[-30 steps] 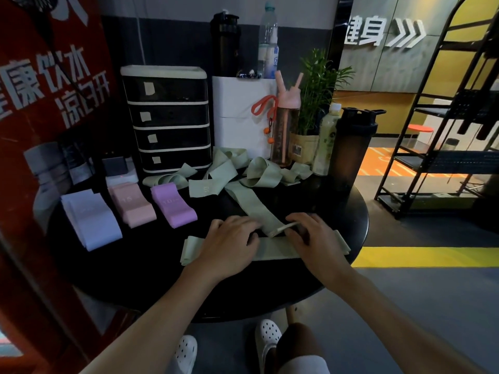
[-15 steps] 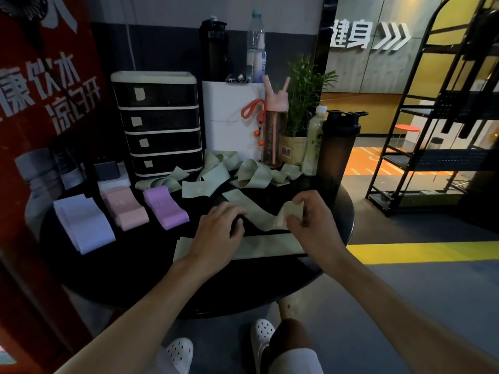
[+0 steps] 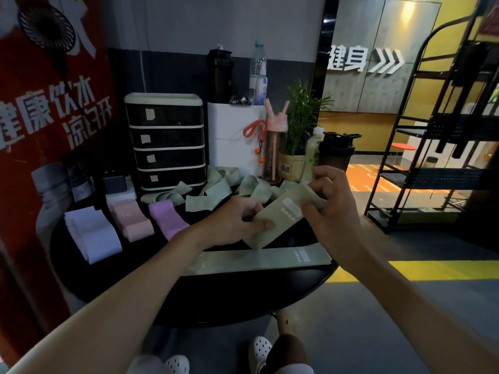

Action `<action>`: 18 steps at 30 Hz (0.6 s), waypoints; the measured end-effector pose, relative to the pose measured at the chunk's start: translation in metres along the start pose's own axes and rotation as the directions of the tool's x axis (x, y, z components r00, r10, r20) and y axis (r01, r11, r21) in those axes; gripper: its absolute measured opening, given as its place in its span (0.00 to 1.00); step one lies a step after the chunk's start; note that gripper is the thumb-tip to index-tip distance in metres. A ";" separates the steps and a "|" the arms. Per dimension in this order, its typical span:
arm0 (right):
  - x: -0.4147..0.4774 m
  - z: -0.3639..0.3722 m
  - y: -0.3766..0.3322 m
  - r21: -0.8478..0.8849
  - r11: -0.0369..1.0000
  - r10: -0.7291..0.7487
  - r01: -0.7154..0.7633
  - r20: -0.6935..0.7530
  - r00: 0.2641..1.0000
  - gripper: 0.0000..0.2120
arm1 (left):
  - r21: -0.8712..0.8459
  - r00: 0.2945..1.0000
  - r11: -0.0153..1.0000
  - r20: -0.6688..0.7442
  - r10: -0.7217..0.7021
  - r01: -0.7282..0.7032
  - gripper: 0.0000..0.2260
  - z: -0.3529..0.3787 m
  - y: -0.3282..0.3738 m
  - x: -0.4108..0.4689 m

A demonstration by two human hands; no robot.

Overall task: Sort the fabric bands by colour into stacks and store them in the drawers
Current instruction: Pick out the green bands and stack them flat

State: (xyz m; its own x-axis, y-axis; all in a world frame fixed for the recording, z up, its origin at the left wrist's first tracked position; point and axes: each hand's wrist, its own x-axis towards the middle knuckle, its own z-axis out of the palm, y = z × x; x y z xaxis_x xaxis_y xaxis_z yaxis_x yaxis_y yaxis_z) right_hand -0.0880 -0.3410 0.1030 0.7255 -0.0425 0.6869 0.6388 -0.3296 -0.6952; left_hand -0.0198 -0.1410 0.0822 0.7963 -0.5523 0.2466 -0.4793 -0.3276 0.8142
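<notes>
A round black table (image 3: pixel 151 268) stands in a dim gym corner beside a red poster. Above it both hands hold one sage-green band (image 3: pixel 280 220). The left hand (image 3: pixel 232 224) pinches its lower end between thumb and fingers, and the right hand (image 3: pixel 336 211) pinches its upper end with curled fingers. Just below the fingers a second green band (image 3: pixel 259 259) lies flat near the table's edge. Beyond the fingers lie loose green bands (image 3: pixel 216 184), with the black drawer unit (image 3: pixel 166 141) behind them. Left of the fingers sit a purple stack (image 3: pixel 167 218), a pink stack (image 3: pixel 132 220) and a pale lilac stack (image 3: pixel 91 233).
</notes>
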 end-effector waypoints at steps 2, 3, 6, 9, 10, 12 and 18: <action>0.000 -0.007 0.005 0.007 0.999 0.054 -0.054 -0.077 0.996 0.23 | 0.013 0.999 1.000 0.030 -0.025 0.024 0.09 -0.005 -0.005 -0.003; 0.001 -0.011 0.006 0.016 0.997 0.081 -0.080 -0.097 0.992 0.22 | 0.029 0.998 0.999 0.043 -0.039 0.038 0.08 -0.007 -0.007 -0.005; 0.001 -0.016 0.008 0.020 0.993 0.114 -0.112 -0.124 0.986 0.19 | 0.239 0.995 0.968 0.052 -0.086 0.071 0.04 -0.014 -0.013 -0.007; 0.003 -0.020 0.013 -0.009 0.995 0.099 -0.102 -0.199 0.975 0.16 | 0.499 0.993 0.860 -0.019 -0.116 0.110 0.07 -0.020 -0.013 -0.008; 0.003 -0.022 0.014 0.006 0.995 0.103 -0.104 -0.215 0.971 0.16 | 0.520 0.993 0.846 -0.051 -0.108 0.119 0.09 -0.022 -0.012 -0.010; 0.003 -0.023 0.016 0.038 0.992 0.123 -0.118 -0.229 0.966 0.15 | 0.525 0.992 0.842 -0.080 -0.096 0.124 0.07 -0.026 -0.011 -0.012; 0.003 -0.032 0.020 0.064 0.986 0.165 -0.152 -0.323 0.932 0.12 | 0.495 0.991 0.859 -0.053 -0.123 0.133 0.05 -0.053 -0.030 -0.029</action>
State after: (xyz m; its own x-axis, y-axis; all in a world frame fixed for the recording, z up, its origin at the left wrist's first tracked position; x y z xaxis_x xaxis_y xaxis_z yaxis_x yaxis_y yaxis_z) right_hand -0.0813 -0.3783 0.0976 0.6989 -0.3984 0.5940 0.5361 -0.2579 -0.8038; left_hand -0.0088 -0.0741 0.0784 0.8676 -0.4663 0.1726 -0.4885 -0.7343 0.4714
